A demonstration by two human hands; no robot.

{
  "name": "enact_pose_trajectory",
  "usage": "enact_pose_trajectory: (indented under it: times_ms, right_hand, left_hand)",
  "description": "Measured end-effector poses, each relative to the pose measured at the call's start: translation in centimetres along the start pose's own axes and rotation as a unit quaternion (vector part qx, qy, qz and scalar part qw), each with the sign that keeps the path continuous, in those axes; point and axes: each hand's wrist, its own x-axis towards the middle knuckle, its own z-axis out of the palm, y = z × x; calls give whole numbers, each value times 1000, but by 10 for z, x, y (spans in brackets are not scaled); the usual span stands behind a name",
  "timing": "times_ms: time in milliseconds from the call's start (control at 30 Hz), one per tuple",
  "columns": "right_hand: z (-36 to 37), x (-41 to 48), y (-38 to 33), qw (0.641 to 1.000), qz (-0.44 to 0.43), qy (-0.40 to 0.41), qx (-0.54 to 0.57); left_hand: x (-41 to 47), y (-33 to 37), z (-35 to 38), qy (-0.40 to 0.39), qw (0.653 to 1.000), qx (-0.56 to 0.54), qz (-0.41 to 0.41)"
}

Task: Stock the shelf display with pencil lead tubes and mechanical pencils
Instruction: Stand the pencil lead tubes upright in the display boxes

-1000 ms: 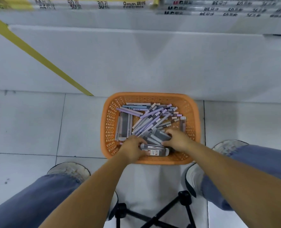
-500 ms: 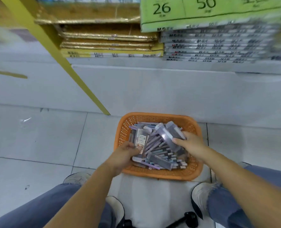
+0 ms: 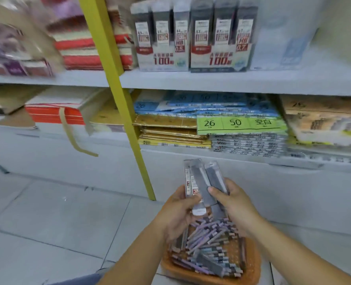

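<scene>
Held a fanned bunch of grey pencil lead tubes (image 3: 200, 182) upright at lower centre of the frame, both sets of fingers (image 3: 213, 191) curled round it. Gripped its lower left side with the left hand (image 3: 178, 210), fingers wrapped toward the white-capped end. Pinched its right side with the right hand (image 3: 236, 202), thumb laid across the front. Held the bunch above an orange basket (image 3: 251, 268) at the bottom of the frame, apart from the contents. Saw in the basket, on the pale tiled floor (image 3: 47, 223), a loose heap of purple and grey mechanical pencils (image 3: 207, 237) with more grey tubes among them. Noted, at top centre, two display boxes (image 3: 220, 38) of lead tubes standing side by side on a white shelf (image 3: 191, 81), just right of a yellow upright (image 3: 117, 95). Noted blurred stacks of paper packs (image 3: 238, 125) on the shelf below.
</scene>
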Motion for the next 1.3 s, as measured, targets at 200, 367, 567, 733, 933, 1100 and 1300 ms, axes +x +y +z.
enact_pose_trajectory:
  times_ms: [200,367,567,733,933,1100,1300]
  right_hand:
    - [10,-7,-61,998,-54,-11,-26]
    - [11,0,-107,996,-74,-42,-15]
    - [-5,12,-152,986,-129,-98,-29]
    - [-2,31,-153,984,-148,-79,-53]
    - [13,42,-158,986,-140,-95,-2]
    - [10,42,-166,983,-174,-51,24]
    - [10,36,-173,979,-199,-44,6]
  left_hand:
    - [-14,46,40,72,989,101,85]
    - [-18,82,57,76,982,98,139]
    - [-18,126,58,85,973,137,165]
    - [-12,134,50,95,972,117,178]
    - [-8,143,53,100,968,104,203]
    - [-10,152,45,124,965,78,217]
    - [-17,158,44,114,963,89,227]
